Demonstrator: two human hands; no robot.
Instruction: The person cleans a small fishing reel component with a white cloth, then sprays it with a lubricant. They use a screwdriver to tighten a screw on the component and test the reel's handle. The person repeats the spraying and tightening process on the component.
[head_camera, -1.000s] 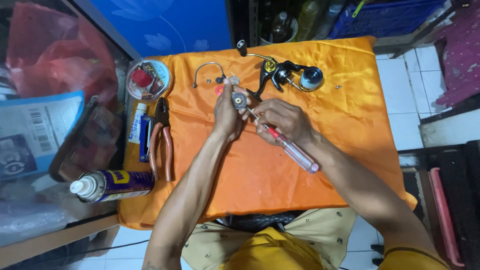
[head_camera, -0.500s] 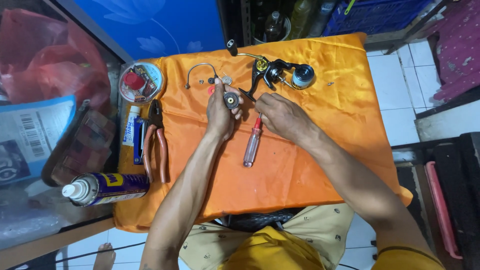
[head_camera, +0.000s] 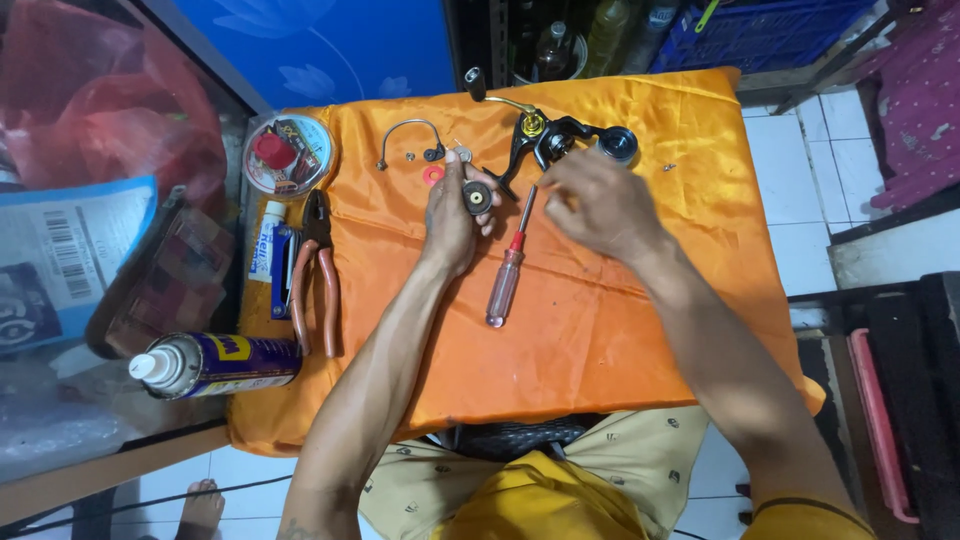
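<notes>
Head camera, looking down: my left hand (head_camera: 452, 215) is closed around a small round black reel part (head_camera: 477, 197) with a yellow centre, fingers curled tight on it, held just above the orange cloth (head_camera: 600, 330). My right hand (head_camera: 600, 205) hovers to the right of it, fingers loosely bent and slightly blurred; I cannot tell whether they pinch anything. A screwdriver (head_camera: 508, 270) with a red collar and clear handle lies on the cloth between the two hands, touched by neither. The black fishing reel body (head_camera: 560, 135) with its crank handle sits just beyond my right hand. A wire bail arm (head_camera: 408, 140) and a red washer (head_camera: 433, 175) lie beyond my left hand. Pliers (head_camera: 318, 270) and a spray can (head_camera: 215, 362) rest at the cloth's left edge.
</notes>
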